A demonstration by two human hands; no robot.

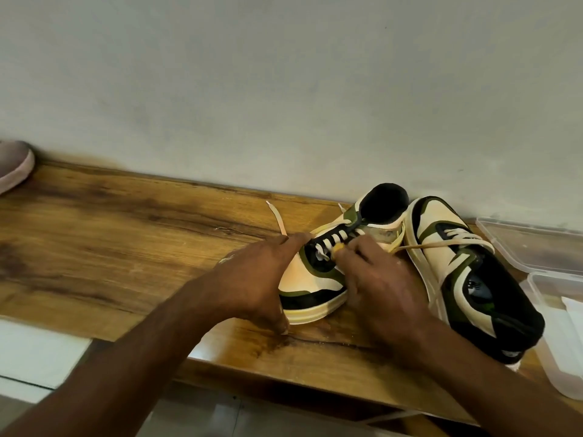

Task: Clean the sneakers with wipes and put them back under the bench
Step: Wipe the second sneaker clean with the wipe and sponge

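Two cream, olive and black sneakers stand on the wooden bench. The left sneaker points toward me, its heel near the wall. My left hand holds its toe from the left side, thumb down at the sole. My right hand sits over the lacing and pinches a lace there; a small yellow bit shows at the fingertips. The right sneaker lies beside it with its heel toward me, a loose lace running across to my right hand. No wipe shows in either hand.
A clear plastic box holding white wipes sits at the bench's right end, its lid behind it. A pink shoe lies at the far left. The wall runs close behind the bench; tiled floor lies below its front edge.
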